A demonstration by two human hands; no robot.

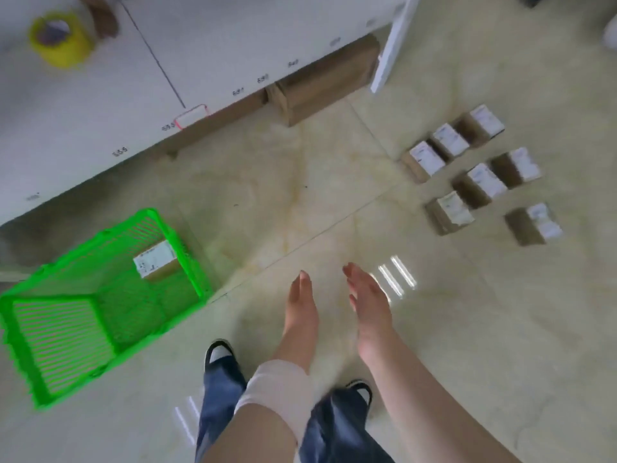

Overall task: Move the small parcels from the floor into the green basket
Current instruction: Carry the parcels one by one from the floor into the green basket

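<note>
A bright green slatted basket (63, 345) stands on the floor at the lower left, with one small brown parcel (157, 260) bearing a white label in its far corner. Several more small labelled parcels (480, 182) lie in loose rows on the floor at the right. My left hand (302, 305) and my right hand (367, 295) hang in front of me over bare floor, fingers straight and holding nothing. Both are between the basket and the parcels, well short of the nearest parcel (449, 212). A white wrap covers my left wrist.
A white table (100, 105) with printed numbers along its edge spans the upper left; a yellow tape roll (60, 38) sits on it. Brown cartons (320, 85) stand under the table. A white table leg (394, 45) is beyond them. My feet are at the bottom centre.
</note>
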